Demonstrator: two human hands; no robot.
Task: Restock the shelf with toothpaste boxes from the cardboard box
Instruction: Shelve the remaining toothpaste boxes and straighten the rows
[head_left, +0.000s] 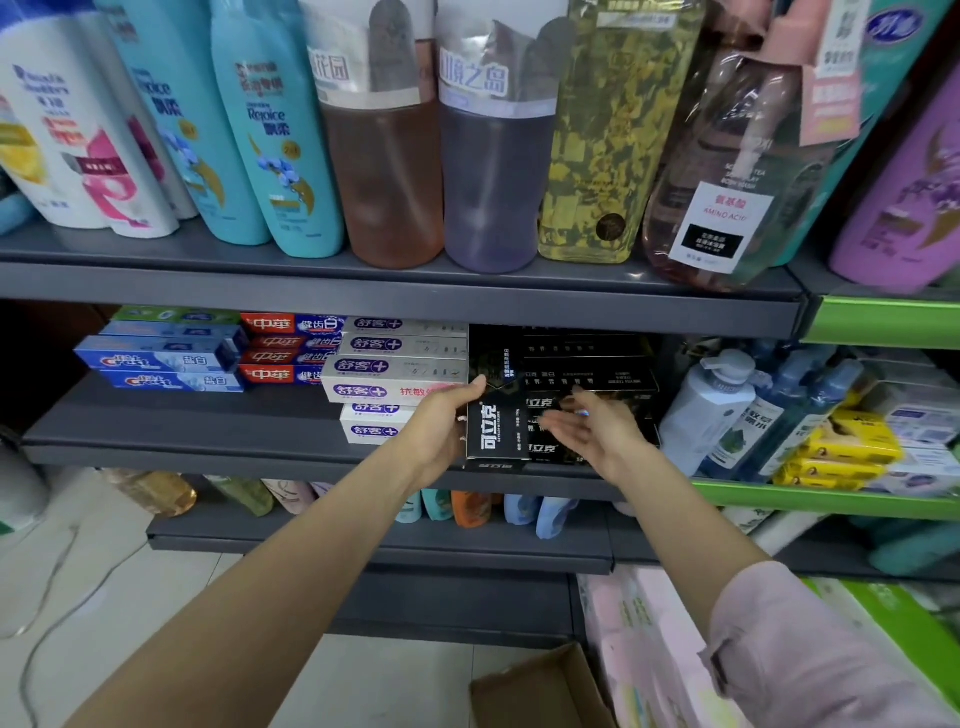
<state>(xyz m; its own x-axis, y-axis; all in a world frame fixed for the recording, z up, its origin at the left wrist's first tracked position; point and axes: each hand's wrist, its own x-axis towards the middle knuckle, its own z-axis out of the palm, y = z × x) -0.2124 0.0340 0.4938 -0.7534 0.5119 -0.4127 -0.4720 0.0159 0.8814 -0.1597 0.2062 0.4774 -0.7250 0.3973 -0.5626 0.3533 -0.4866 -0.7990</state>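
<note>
Standing on end at the shelf (311, 447) lip, the black toothpaste box (496, 428) is pinched at its left edge by the left hand (441, 431), thumb over its top corner, probably to steer it into the gap. Right of those fingers the right hand (587, 431) hangs spread and empty, near the black stack (587, 364); the cardboard box (540, 686) sits well below

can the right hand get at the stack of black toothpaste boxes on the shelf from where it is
Probably yes. The right hand is open and already against the front of the black stack, nothing between them. The left hand holds an upright black box just beside it.
</note>
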